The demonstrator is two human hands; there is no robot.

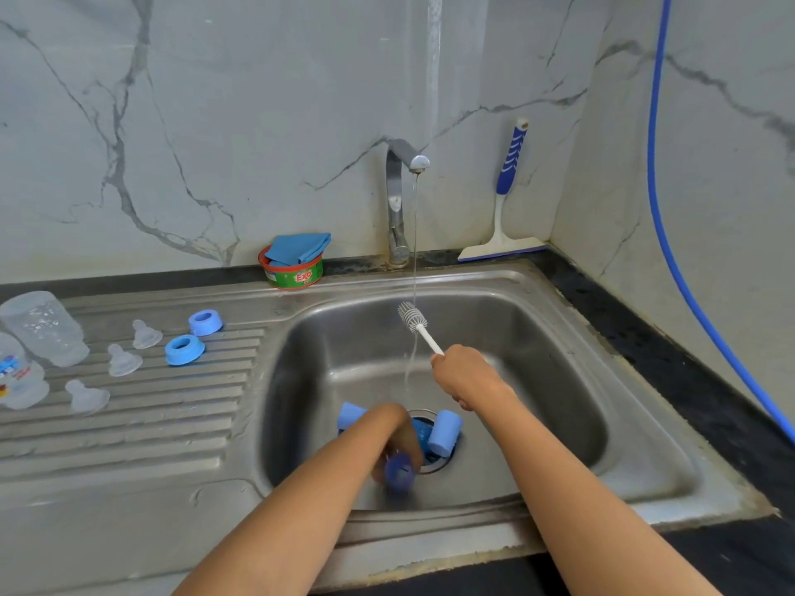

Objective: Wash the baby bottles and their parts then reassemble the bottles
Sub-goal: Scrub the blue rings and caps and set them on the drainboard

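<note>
My right hand [464, 376] grips the white handle of a small bottle brush [414, 318], its bristle head under the thin stream from the tap [398, 200]. My left hand [398, 440] reaches low into the sink basin [559, 380] and holds a blue part [399, 471], blurred. Two light blue caps [445, 432] [349, 415] lie by the drain. On the ribbed drainboard [150, 423] lie two clear bottles [43, 329] [19, 376], three clear nipples [146, 334] [122, 360] [86, 397] and two blue collar rings [205, 322] [185, 349].
A red and green dish soap tub [292, 275] with a blue cloth [299, 247] sits behind the sink, left of the tap. A blue-handled squeegee [505, 208] leans in the corner. A blue hose [671, 230] hangs down the right wall.
</note>
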